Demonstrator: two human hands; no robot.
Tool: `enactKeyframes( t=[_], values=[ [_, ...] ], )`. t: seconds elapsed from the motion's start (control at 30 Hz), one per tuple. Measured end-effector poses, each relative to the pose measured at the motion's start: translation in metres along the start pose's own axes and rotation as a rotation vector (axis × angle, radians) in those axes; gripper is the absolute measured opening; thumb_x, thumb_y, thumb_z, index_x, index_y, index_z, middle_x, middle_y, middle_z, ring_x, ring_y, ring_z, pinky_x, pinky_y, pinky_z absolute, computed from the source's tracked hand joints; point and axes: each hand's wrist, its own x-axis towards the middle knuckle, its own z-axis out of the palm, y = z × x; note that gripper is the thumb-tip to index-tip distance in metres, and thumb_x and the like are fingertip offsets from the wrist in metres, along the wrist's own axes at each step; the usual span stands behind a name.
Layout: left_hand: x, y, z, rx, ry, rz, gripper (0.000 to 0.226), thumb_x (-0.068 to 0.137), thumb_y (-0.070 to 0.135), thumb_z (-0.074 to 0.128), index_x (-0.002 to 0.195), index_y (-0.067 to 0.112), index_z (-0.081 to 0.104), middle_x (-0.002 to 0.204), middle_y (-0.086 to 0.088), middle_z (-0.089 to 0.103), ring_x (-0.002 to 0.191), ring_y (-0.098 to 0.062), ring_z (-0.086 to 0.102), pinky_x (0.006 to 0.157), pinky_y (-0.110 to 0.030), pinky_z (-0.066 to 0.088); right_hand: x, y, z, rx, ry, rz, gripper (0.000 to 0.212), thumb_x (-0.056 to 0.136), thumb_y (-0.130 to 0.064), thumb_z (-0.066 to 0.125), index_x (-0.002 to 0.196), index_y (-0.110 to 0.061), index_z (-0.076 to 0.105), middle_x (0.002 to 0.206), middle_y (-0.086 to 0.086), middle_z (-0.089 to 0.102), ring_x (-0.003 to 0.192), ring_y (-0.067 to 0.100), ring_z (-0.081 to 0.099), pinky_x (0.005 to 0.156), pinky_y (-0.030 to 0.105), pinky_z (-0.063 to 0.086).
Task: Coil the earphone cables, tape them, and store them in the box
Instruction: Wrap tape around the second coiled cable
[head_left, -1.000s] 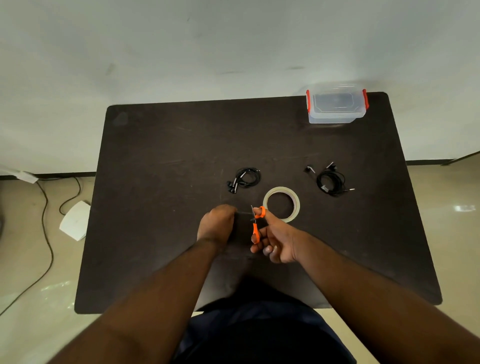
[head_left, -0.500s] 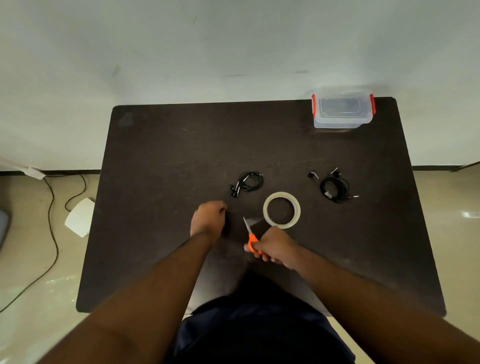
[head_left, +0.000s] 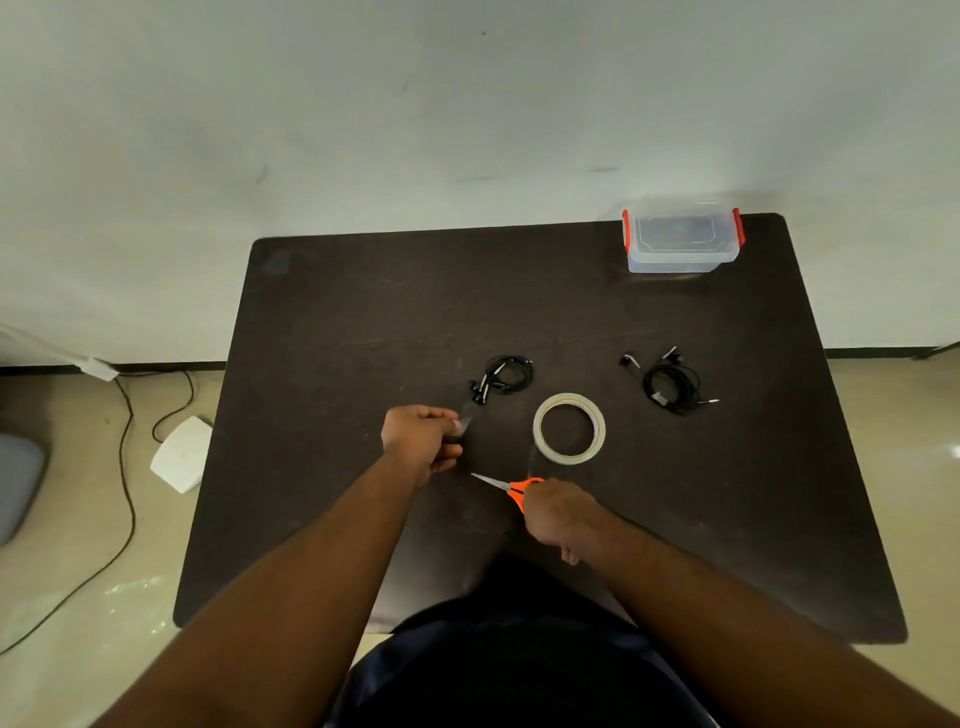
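Two hands are seen over the dark table (head_left: 322, 467). A small clear piece of tape (head_left: 461, 425) is pinched between the curled fingers of the left hand (head_left: 420, 441). Orange-handled scissors (head_left: 506, 486) are gripped by the right hand (head_left: 558, 512), blades pointing left. The tape roll (head_left: 569, 428) lies just beyond. Two coiled black earphones (head_left: 504, 375) (head_left: 670, 383) lie farther back, well apart. The lidded clear box (head_left: 681, 242) stands at the far right corner.

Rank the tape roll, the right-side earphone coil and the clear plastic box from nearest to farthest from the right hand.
1. White ring-shaped tape roll, just beyond the right hand.
2. Black coiled earphone cable, farther back, to the right.
3. Clear plastic box with orange latches, at the table's far right corner.
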Motion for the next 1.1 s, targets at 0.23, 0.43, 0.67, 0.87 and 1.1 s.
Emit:
enactKeyframes(
  t=[0.23,0.43,0.67,0.87,1.1],
  values=[
    [-0.025,0.016,-0.009,0.146,-0.315,0.148,0.017,0.076,0.004,0.077,0.090,0.011,0.071,0.068,-0.006,0.070,0.043,-0.010,0.058,0.038,-0.020,0.042,-0.001,0.012,-0.014,0.898,0.364,-0.223,0.009,0.083,-0.034,0.069,0.090,-0.029,0.066,0.083,-0.008,0.061,0.074,0.012,0.060,0.060,0.026,0.048],
    [-0.039,0.035,-0.009,0.386,-0.506,0.376,0.045,0.075,-0.004,0.072,0.109,0.020,0.054,0.073,-0.010,0.073,0.039,-0.012,0.055,0.034,-0.019,0.035,-0.014,0.020,-0.057,1.114,0.035,-0.439,0.070,0.072,-0.017,0.082,0.134,-0.021,0.051,0.123,-0.002,0.060,0.109,0.011,0.059,0.091,0.026,0.049],
    [-0.035,0.044,-0.002,0.462,-0.606,0.518,0.055,0.074,-0.005,0.071,0.113,0.027,0.049,0.072,-0.009,0.073,0.051,-0.009,0.064,0.042,-0.020,0.044,-0.014,0.021,-0.068,1.069,0.131,-0.467,0.011,0.074,-0.010,0.079,0.085,-0.012,0.077,0.076,0.000,0.075,0.065,0.003,0.062,0.056,0.014,0.046],
    [-0.013,0.046,-0.003,0.607,-0.513,0.540,0.036,0.077,0.001,0.073,0.105,0.020,0.060,0.071,-0.002,0.071,0.044,-0.003,0.059,0.042,-0.019,0.045,-0.009,0.040,-0.074,1.217,0.244,-0.287,0.004,0.075,-0.006,0.075,0.077,-0.009,0.076,0.072,0.005,0.072,0.063,0.008,0.060,0.055,0.018,0.046],
    [0.012,0.046,0.021,0.812,-0.125,0.559,0.007,0.082,0.023,0.068,0.082,0.030,0.069,0.089,0.007,0.066,0.088,-0.016,0.064,0.074,-0.029,0.050,0.007,0.062,-0.084,1.553,0.334,0.000,0.001,0.082,-0.014,0.071,0.082,-0.013,0.072,0.077,0.002,0.074,0.068,0.010,0.063,0.065,0.027,0.050]
  ],
)
